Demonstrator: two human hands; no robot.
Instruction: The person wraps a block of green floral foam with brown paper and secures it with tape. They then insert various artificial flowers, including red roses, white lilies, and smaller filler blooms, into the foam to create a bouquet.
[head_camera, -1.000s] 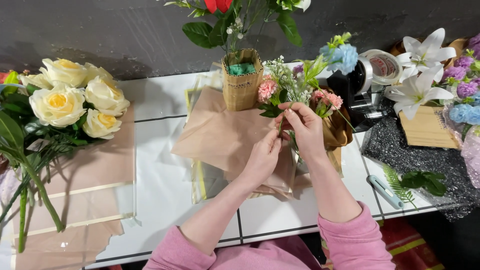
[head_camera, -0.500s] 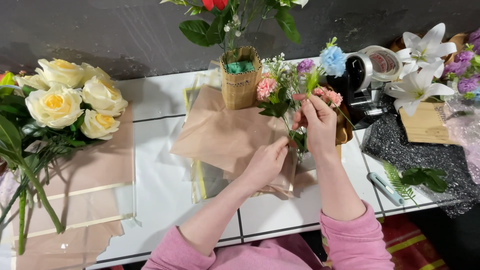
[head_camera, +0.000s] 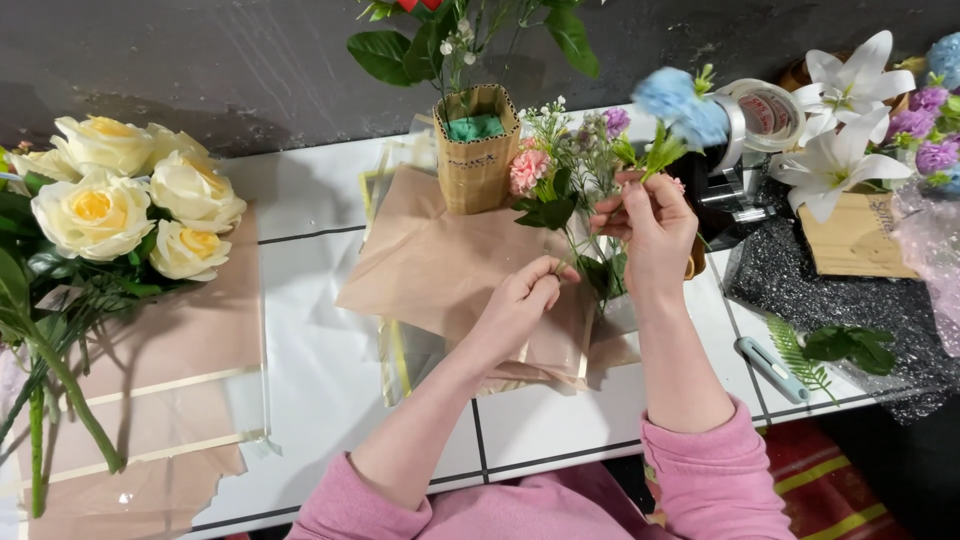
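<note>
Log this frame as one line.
left hand: grips small bouquet stems | right hand: pinches blue flower stem | under: brown paper

Motion-blurred blue flower (head_camera: 672, 100); red blooms (head_camera: 410, 5) cropped at top edge

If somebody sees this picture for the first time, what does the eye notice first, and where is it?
At the centre, the right hand pinches the stems of a small bouquet of pink, purple and blue flowers, while the left hand grips the stems lower down over brown wrapping paper. On the far left lies a big bunch of cream roses; white lilies stand at the upper right.
</note>
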